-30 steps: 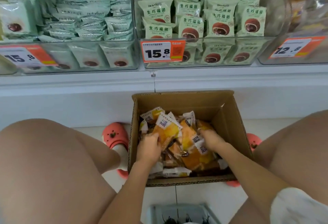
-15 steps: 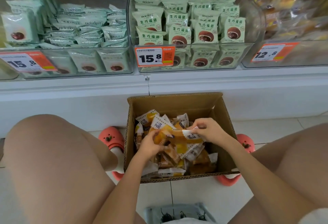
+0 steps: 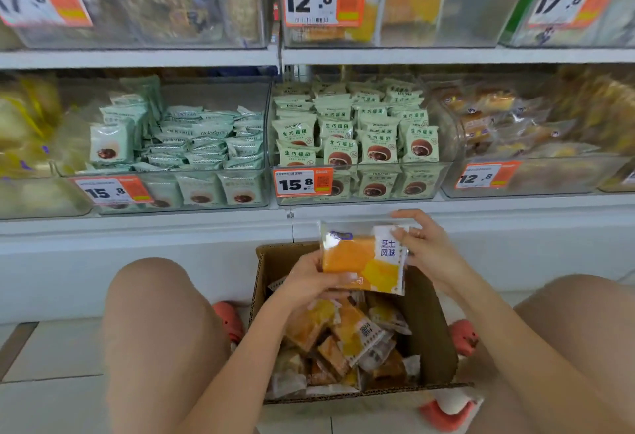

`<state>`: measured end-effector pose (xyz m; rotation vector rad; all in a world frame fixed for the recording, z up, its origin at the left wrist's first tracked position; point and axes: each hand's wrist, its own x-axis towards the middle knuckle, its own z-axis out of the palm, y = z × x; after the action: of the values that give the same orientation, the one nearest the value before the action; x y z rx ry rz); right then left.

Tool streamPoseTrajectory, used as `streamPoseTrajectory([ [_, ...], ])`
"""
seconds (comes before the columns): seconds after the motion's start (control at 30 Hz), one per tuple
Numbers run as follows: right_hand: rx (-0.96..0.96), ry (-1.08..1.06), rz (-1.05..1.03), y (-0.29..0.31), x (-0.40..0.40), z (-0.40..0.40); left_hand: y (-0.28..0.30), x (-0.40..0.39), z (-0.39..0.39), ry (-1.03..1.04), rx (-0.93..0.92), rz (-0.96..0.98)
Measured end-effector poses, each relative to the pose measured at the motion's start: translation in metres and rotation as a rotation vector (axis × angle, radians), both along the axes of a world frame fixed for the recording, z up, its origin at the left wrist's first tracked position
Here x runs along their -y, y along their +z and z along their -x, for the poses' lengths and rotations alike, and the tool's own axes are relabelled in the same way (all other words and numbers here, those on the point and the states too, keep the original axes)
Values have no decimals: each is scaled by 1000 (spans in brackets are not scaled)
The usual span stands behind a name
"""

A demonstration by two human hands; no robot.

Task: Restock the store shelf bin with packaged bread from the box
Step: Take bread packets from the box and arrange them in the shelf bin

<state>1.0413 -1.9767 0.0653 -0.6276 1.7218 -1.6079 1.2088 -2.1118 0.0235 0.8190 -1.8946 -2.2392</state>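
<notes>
Two hands on one bread packet (image 3: 364,260) at frame centre, left hand (image 3: 311,282) gripping underneath, right hand (image 3: 421,248) pinching its edge, above the open box (image 3: 433,341).

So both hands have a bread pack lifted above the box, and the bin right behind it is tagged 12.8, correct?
Not quite. Both hands, left hand and right hand, do hold the bread pack above the box, but the head view shows the bin right behind it tagged 15.8.
</notes>
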Motion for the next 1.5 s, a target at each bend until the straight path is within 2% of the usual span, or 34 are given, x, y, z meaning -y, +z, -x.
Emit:
streamPoseTrajectory([
  [0.07,-275,52,-67,28,4,12,16,8,4,41,-8,84],
  [0.13,-571,196,-177,65,10,19,35,14,10,46,-23,173],
  [0.23,-941,439,-447,114,27,20,71,18,26,76,-90,301],
  [0.3,-1138,448,-555,140,39,22,99,19,39,99,-164,395],
  [0.33,-1179,426,-533,152,43,27,114,20,46,120,-190,446],
  [0.43,-1176,351,-358,197,44,47,158,28,66,199,-291,542],
  [0.5,-1190,225,-231,235,39,63,189,37,76,298,-427,644],
  [0.6,-1275,-18,-46,296,34,83,238,55,92,599,-610,1212],
  [0.63,-1317,-88,5,315,34,90,252,65,103,705,-619,1411],
  [0.7,-1428,-207,32,346,42,107,277,89,133,788,-597,1738],
  [0.83,-1524,-297,-184,375,86,164,286,135,186,775,-390,2036],
  [0.93,-1480,-205,-413,373,125,204,277,145,194,849,-399,2111],
  [1.03,-1450,-10,-593,359,158,224,276,147,196,874,-463,2133],
  [1.2,-1392,139,-589,330,196,236,271,149,199,970,-492,2161],
  [1.37,-1319,82,-501,315,202,249,271,150,199,981,-528,2176],
  [1.5,-1330,-80,-633,311,204,254,271,150,200,990,-541,2179],
])
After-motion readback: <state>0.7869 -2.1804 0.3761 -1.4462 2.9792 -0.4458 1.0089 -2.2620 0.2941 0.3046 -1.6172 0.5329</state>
